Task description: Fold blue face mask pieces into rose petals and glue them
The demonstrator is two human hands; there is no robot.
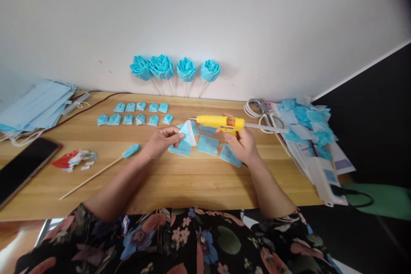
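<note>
My left hand [165, 140] pinches a partly folded piece of blue-and-white mask fabric [189, 133] above the middle of the table. In my right hand [241, 142] is a yellow glue gun [220, 122], its metal tip pointing left, just over the folded fabric. A long translucent glue stick [266, 127] sticks out of the gun's back end. Flat blue fabric squares [208, 144] lie on the table under and between my hands. Beyond my left hand are two rows of small folded blue petals [140, 119]. Whether the tip touches the fabric cannot be made out.
Several blue fabric flowers [186, 69] on sticks lean against the wall. Left are stacked face masks [38, 102], a phone [27, 167], red and white scraps [72, 159] and a blue-tipped stick [96, 175]. Right are scissors [269, 122], tape [252, 108], fabric scraps [303, 120] and a power strip [326, 180].
</note>
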